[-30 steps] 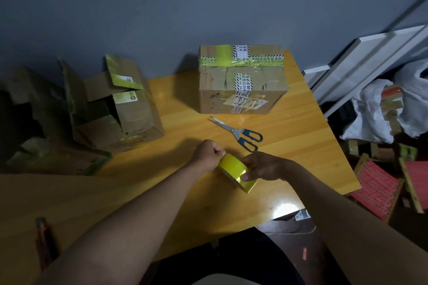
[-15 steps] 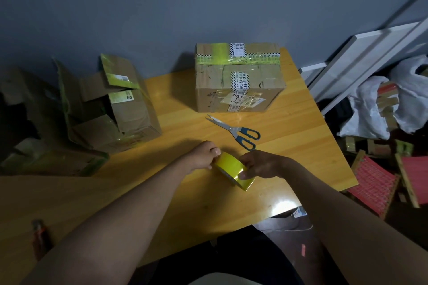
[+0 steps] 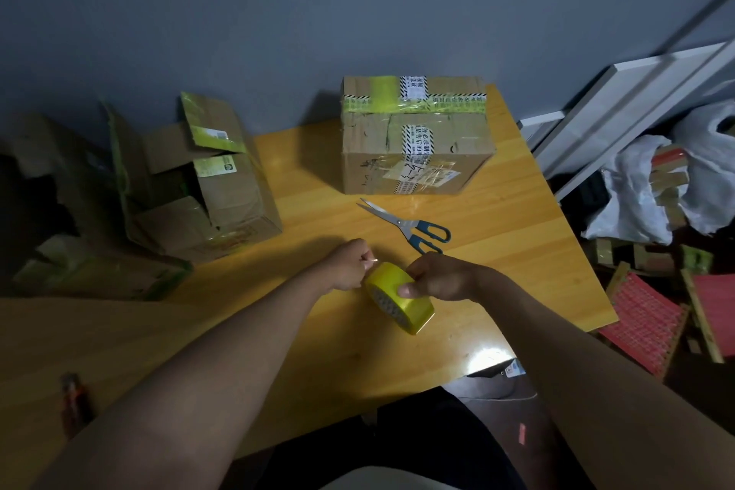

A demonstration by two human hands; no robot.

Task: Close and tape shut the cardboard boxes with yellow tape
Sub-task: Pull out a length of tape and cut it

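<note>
A: Where is the roll of yellow tape [image 3: 399,300]?

B: Over the near middle of the wooden table [image 3: 497,243], held tilted so its open core faces down and toward the camera. The right hand [image 3: 439,278] has it, fingers curled over the top and the thumb pressed on the yellow band. That grip is closed firmly on the roll.

A: And the left hand [image 3: 350,265]?

B: Just beside the roll on its left, fingers pinched together at the upper edge of the roll. Something small and pale shows at the fingertips, likely the loose tape end, but I cannot tell for certain. So that grip is closed tight, pinching at the tape's edge.

A: The boxes?

B: 2 are plain to see on the table. The closed cardboard box [image 3: 415,135] stands at the far side near the wall, with yellow tape across its top and printed white strips crossing it. The open cardboard box [image 3: 199,187] lies on its side at the left, flaps spread apart. More flattened cardboard [image 3: 99,274] sits further left in shadow.

A: Anything else near the hands?

B: The blue-handled scissors [image 3: 409,225] lie between the closed box and the hands, blades pointing left, apart from both hands.
</note>
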